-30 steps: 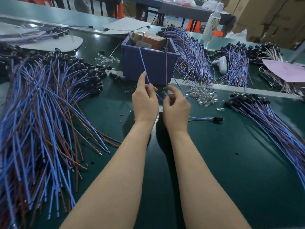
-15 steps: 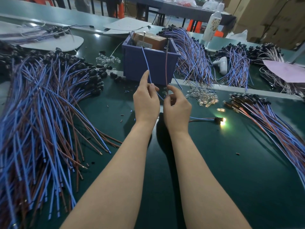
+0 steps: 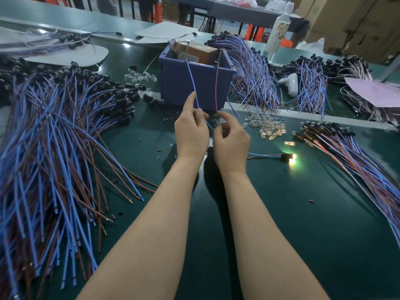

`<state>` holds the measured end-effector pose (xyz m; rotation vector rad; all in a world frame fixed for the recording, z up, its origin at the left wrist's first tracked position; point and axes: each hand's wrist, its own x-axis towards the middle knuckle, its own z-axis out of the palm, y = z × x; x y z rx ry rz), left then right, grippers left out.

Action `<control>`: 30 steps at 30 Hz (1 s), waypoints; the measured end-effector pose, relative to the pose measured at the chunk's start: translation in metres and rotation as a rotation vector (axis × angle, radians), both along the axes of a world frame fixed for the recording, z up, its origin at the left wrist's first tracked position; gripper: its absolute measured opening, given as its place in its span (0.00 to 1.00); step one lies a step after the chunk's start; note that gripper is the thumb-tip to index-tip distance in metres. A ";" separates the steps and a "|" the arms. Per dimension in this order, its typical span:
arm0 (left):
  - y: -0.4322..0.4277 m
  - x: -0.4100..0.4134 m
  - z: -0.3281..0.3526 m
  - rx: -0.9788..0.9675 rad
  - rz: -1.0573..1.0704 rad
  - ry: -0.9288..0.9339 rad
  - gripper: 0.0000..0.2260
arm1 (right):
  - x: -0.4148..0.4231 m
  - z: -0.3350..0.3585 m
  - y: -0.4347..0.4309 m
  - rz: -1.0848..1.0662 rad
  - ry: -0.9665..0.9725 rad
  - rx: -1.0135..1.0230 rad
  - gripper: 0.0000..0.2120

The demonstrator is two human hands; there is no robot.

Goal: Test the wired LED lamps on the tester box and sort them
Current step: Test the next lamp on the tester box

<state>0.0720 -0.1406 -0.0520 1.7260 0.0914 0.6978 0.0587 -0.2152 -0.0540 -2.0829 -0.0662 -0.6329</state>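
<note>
Your left hand (image 3: 190,135) pinches the blue wire (image 3: 191,79), your right hand (image 3: 231,144) the brown wire (image 3: 217,83), each lead raised to a contact pin on the tester box (image 3: 177,83) at 12 o'clock so current flows; the lamp (image 3: 289,157) glows on the table (image 3: 281,213) at 3 o'clock.

lit lamp (image 3: 289,157) on mat, wires up to tester box (image 3: 194,83)
</note>
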 end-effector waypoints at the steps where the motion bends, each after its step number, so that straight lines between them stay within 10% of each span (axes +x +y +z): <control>1: 0.000 0.000 0.000 0.004 -0.003 0.001 0.19 | 0.000 0.000 0.000 0.000 0.001 -0.002 0.16; 30: 0.007 -0.014 0.027 -0.261 -0.154 0.035 0.09 | -0.020 0.037 0.001 0.056 0.008 -0.126 0.10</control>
